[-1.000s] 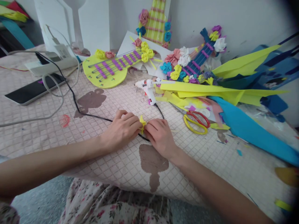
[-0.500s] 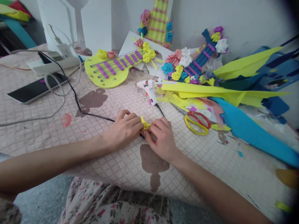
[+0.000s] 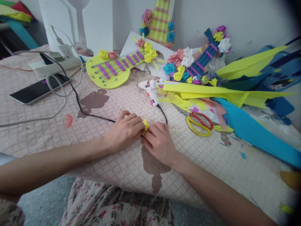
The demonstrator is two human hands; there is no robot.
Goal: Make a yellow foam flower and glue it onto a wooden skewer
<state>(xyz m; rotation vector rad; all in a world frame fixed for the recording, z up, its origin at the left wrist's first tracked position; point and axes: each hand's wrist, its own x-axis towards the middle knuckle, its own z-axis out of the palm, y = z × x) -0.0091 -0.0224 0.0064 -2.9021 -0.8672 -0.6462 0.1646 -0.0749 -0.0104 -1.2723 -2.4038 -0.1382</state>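
Observation:
Between my two hands is a small folded piece of yellow paper, mostly covered by fingers. My left hand pinches it from the left. From the right, my right hand is closed on it, its fingertips close to those of the left. A black cord passes beneath the hands and leads up to a white glue gun lying just beyond them. To the right of my right hand lie scissors with red and yellow handles.
A yellow paper guitar and a blue one with paper flowers are at the back. Yellow paper strips and a blue strip spread on the right. A phone and a power strip sit at left on the quilted cloth.
My right hand has shifted slightly left, closer to my left hand, and its fingers have curled more. The yellow piece has turned a little between the fingertips.

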